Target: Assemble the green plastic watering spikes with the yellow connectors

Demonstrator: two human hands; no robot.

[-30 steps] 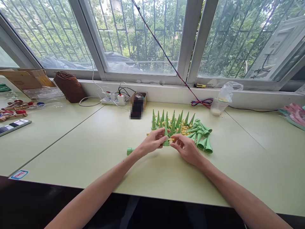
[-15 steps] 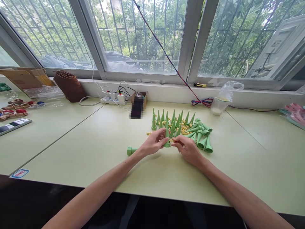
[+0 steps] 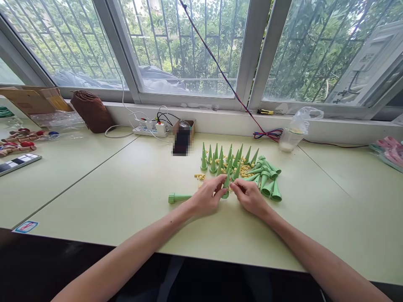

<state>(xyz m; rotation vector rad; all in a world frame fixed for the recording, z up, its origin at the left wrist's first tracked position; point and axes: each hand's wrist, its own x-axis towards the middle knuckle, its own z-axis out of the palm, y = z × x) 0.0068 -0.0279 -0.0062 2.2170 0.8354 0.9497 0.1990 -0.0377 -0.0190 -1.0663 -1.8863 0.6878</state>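
My left hand (image 3: 208, 193) is closed around a green plastic plant-watering spike (image 3: 227, 181), held tip up and leaning slightly right. At the spike's right side, the fingertips of my right hand (image 3: 250, 196) pinch a small yellow plastic piece, mostly hidden by the fingers. Behind my hands, several green spikes (image 3: 204, 161) stand upright on their wide ends, with loose yellow pieces (image 3: 244, 170) among them. More green spikes (image 3: 276, 193) lie in a heap to the right. One spike (image 3: 179, 197) with a ribbed cap lies beside my left wrist.
A power strip (image 3: 150, 132) with cables and a small open box (image 3: 190, 128) are at the back by the window. A bagged plastic cup (image 3: 288, 140) stands back right. On the left are a brown bag (image 3: 91, 111) and wooden toys (image 3: 19, 147).
My left hand has moved slightly right and down with the spike, which now tilts right. My right fingertips have come up against the spike's side.
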